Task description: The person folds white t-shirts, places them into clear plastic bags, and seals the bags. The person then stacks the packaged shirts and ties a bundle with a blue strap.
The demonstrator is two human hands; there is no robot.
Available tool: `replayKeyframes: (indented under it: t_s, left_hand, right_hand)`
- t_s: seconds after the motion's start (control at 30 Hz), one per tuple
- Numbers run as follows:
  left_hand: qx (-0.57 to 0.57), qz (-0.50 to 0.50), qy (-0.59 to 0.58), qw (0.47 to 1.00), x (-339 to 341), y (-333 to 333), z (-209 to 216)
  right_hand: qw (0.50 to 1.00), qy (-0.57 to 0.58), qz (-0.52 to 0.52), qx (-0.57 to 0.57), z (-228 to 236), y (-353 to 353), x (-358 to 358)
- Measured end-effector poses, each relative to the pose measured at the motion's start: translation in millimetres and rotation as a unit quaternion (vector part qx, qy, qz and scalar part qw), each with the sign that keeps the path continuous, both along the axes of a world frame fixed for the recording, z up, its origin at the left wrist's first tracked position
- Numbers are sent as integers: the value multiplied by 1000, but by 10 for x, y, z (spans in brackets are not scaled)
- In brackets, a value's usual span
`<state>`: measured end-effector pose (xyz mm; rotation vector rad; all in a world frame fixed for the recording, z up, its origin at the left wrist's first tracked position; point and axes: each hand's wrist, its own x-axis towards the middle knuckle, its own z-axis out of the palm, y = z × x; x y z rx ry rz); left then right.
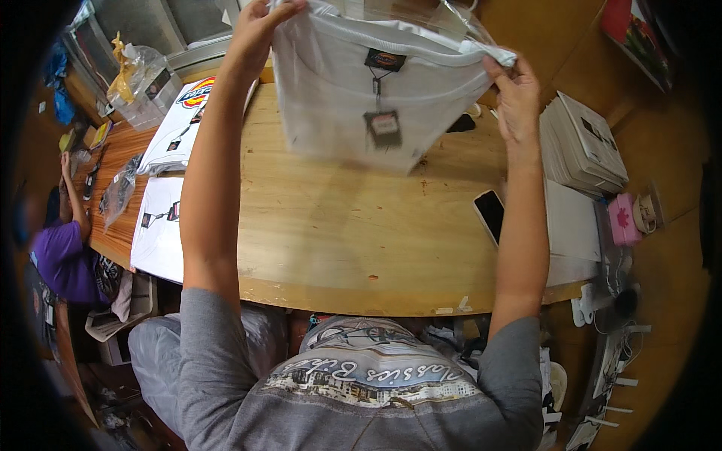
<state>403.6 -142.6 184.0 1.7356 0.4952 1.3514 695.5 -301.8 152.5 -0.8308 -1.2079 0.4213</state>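
Above the far part of the table, a white T-shirt (331, 75) hangs stretched between my two raised hands. My left hand (259, 31) is closed on its left upper edge, partly cut off by the top of the picture. My right hand (514, 98) pinches the right upper corner. A black neck label (385, 59) shows inside the collar, and a dark hang tag (383, 128) dangles on a cord. The shirt's lower part is blurred and looks see-through. Clear plastic (451, 19) shines behind the top edge.
White folded T-shirts (159, 218) lie on the table's (338, 248) left. At right are a phone (490, 214), a stack of packaged white items (579, 143) and a pink box (624, 219). A clear bag (147, 94) stands far left. Another person in purple (64, 255) sits at left.
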Motion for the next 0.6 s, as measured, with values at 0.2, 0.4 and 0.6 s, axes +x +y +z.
replayKeyframes:
  t_s: [0.2,0.4,0.6]
  left_hand:
    - [-41,-57,163,984,-362,-666,-968]
    - [33,-101,347,932,-837,-1403,-2510]
    - [-394,78,232,886,-1021,-1755,-2493]
  right_hand:
    - [983,-104,20,-149,-879,-338,-118]
    - [892,-238,47,-381,-2011,-1251,-210]
    - [924,-201,16,-325,-1730,-1066,-657]
